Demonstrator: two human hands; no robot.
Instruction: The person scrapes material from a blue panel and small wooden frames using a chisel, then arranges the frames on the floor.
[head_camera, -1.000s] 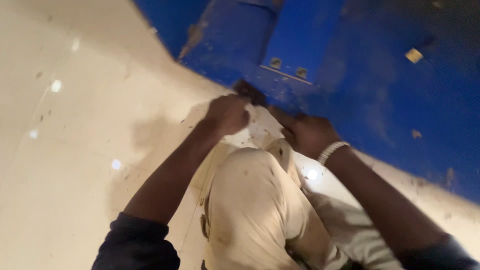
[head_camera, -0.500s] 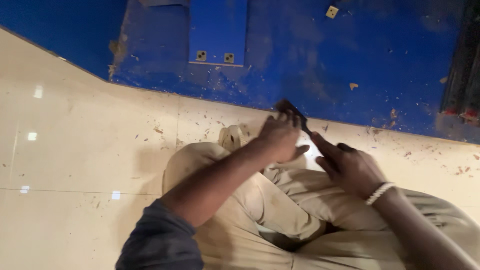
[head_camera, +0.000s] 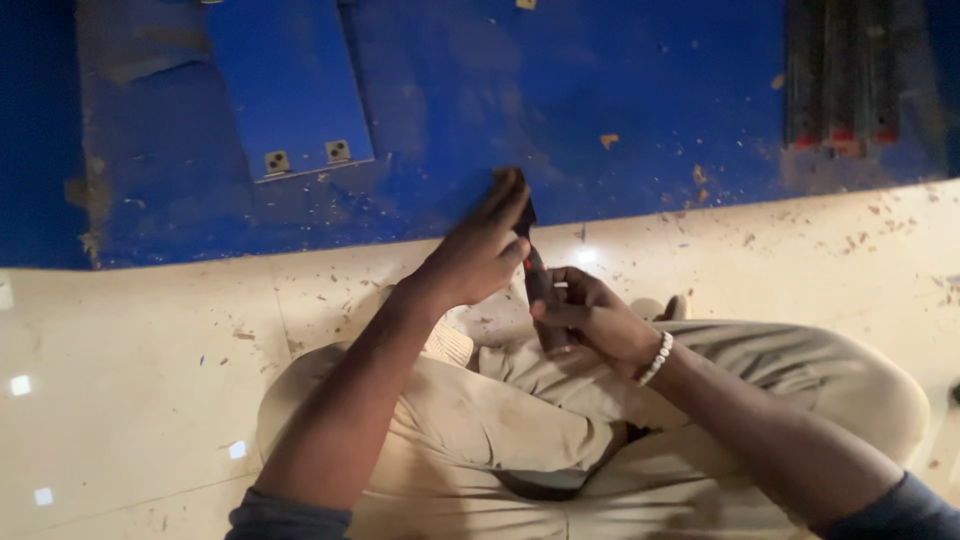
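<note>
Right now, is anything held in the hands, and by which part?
A slim dark tool. The right hand grips its lower end; the left hand pinches its upper end with the fingertips.

The cream tiled floor (head_camera: 120, 360) is smooth and shiny — it glints. The blue painted board (head_camera: 620, 90) looks matt, scratched, rough. The beige cloth trousers (head_camera: 480, 430) look soft.
</note>
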